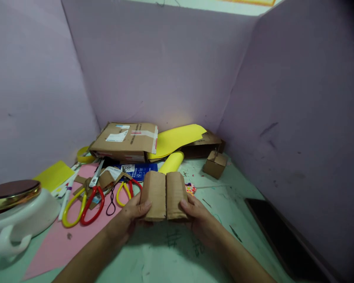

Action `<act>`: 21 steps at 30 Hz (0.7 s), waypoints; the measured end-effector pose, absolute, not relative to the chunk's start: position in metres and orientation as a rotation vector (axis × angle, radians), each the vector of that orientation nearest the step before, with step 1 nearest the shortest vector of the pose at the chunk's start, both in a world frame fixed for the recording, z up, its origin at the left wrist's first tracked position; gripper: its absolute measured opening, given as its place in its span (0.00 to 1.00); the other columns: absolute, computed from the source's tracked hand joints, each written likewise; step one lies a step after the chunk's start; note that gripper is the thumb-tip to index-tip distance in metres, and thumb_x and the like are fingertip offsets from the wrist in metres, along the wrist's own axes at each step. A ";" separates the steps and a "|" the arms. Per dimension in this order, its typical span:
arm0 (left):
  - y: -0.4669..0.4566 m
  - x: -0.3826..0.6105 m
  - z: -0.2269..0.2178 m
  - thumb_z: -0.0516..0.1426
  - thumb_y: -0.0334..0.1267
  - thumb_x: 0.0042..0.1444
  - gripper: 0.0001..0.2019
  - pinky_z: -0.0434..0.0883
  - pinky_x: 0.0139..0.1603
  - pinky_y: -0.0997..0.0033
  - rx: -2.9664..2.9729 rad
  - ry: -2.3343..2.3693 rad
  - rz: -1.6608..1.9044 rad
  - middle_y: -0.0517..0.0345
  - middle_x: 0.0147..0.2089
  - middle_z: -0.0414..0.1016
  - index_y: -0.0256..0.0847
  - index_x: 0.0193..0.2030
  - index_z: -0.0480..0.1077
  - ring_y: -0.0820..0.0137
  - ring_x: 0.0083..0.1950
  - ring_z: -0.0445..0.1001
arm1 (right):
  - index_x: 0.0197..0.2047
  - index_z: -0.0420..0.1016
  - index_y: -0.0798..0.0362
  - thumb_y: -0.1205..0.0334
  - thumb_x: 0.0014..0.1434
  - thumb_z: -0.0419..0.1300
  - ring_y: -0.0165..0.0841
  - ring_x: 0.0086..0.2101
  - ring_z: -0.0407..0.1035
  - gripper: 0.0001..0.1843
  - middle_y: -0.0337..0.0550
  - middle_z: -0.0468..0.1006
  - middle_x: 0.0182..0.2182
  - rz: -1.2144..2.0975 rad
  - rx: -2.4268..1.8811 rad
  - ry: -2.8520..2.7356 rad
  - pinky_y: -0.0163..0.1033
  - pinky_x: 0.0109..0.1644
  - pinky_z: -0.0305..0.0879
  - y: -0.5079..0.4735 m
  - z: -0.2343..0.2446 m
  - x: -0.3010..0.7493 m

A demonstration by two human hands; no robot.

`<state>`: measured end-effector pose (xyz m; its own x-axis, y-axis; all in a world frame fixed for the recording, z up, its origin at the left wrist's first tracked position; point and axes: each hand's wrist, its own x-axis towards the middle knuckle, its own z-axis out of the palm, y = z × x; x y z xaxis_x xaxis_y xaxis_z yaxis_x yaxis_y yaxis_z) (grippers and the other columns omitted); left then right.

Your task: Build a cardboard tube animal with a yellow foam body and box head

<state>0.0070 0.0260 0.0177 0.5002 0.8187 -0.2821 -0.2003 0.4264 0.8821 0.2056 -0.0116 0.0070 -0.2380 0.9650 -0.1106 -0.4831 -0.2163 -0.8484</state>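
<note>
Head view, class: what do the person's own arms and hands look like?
The left hand and right hand are ungloved, with no rings or watch visible. The left forearm and right forearm taper forward and show no sleeves.

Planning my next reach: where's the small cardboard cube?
In the head view, the small cardboard cube sits right of centre on the green tabletop, beyond the right hand and just in front of the rear right cardboard box.

White sticker [128, 168] on blue packet [150, 171]: looks like "204"; packet's other white print too small. Cardboard box [115, 146]: shipping label [117, 136] and dark print unreadable. Worktop [156, 259]: dark handwritten marks [172, 238], can't make out.
</note>
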 end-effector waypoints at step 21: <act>0.011 0.021 0.034 0.60 0.41 0.51 0.25 0.68 0.23 0.74 0.815 0.933 0.839 0.51 0.38 0.76 0.36 0.56 0.66 0.68 0.32 0.71 | 0.49 0.74 0.56 0.59 0.59 0.58 0.36 0.37 0.77 0.16 0.46 0.82 0.40 1.754 -0.808 -0.655 0.38 0.39 0.76 -0.018 0.015 0.206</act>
